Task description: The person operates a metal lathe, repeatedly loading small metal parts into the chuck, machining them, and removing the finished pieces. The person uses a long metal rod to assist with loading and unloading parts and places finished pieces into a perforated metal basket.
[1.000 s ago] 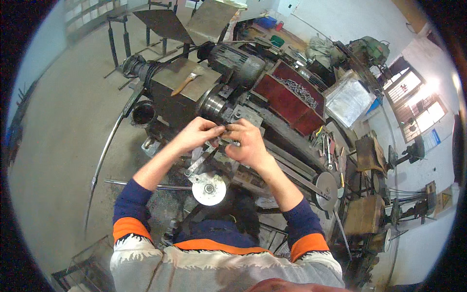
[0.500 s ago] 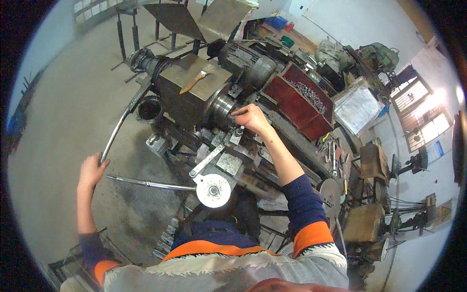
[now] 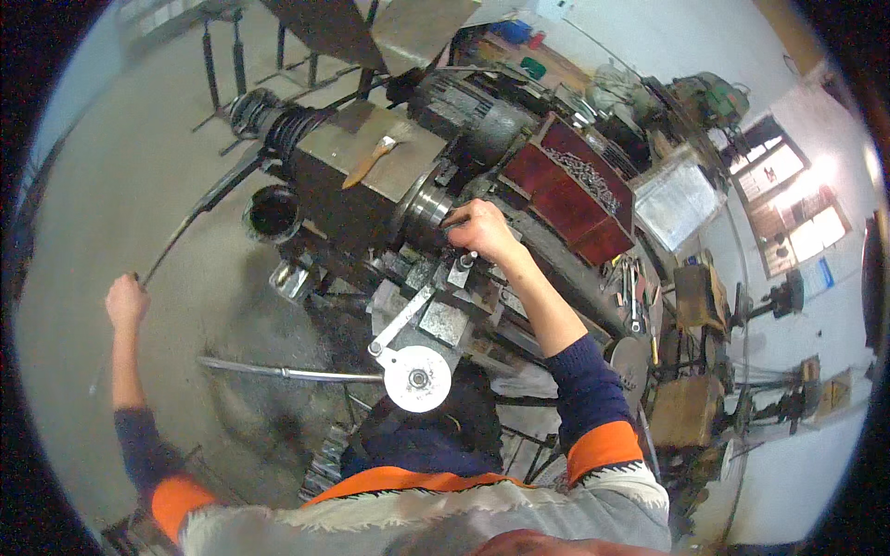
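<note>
My left hand (image 3: 127, 302), at the far left, is closed round the end of a long metal lever (image 3: 197, 219) that runs up to the left end of a lathe's headstock (image 3: 345, 159). My right hand (image 3: 481, 231) is at the face of the round steel chuck (image 3: 429, 204), its fingers pinched together. Whatever they hold is hidden. Just below that hand stands the tool post bolt (image 3: 468, 261), beside the steel slide block (image 3: 443, 318). A white round dial plate (image 3: 417, 378) and a flat crank arm (image 3: 404, 320) sit in front of me.
A wooden-handled brush (image 3: 369, 161) lies on the headstock. Behind the chuck is a red tray (image 3: 565, 195) with metal pieces; a motor (image 3: 473, 116) is beside it. A second long metal bar (image 3: 287, 374) juts left from the dial. Wrenches (image 3: 636, 295) lie at the right.
My left hand has swung the lever outward to the left and slightly up. My right hand stays at the chuck. The whole view has shifted a little.
</note>
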### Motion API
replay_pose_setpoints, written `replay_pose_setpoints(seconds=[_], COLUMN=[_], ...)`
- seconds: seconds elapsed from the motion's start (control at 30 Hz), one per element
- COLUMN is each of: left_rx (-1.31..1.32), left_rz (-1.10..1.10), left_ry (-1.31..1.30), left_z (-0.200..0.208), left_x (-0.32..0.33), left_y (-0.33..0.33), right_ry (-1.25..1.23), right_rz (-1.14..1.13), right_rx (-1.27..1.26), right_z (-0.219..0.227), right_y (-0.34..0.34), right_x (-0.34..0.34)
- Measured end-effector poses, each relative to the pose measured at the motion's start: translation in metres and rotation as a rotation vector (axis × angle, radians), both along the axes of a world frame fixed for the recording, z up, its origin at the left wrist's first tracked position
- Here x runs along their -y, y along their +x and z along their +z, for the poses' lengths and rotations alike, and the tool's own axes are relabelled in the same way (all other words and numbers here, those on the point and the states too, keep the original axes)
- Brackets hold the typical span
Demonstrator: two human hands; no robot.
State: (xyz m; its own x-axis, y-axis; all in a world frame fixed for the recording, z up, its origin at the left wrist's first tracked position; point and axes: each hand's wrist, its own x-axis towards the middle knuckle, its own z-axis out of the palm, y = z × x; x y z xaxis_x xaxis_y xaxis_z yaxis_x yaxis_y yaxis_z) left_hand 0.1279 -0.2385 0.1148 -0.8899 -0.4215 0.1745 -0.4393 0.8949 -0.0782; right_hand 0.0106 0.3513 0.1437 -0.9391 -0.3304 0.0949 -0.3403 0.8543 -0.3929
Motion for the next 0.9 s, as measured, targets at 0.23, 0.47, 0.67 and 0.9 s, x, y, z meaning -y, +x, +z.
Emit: replay_pose_setpoints(seconds=[0.23, 0.47, 0.67, 0.9], left_rx=[0.091, -0.525, 0.404, 0.423], left_rz=[0.277, -0.422, -0.359, -0.774], left_ry=[0.099, 0.131, 0.669, -0.113], left_z=[-0.013, -0.049, -0.157, -0.195], left_x=[0.055, -0.03, -0.138, -0.169], left_y=[-0.074, -0.083, -0.132, -0.153], right_ry=[0.077, -0.125, -0.135, -0.023], right_rz=[0.009, -0.072, -0.424, -0.828], right_rx=[-0.047, -0.301, -0.216, -0.128], right_z=[0.024, 0.038, 0.049, 0.012], right_y=[0.013, 0.057, 0.164, 0.312], right_x=[0.009, -0.064, -0.156, -0.26])
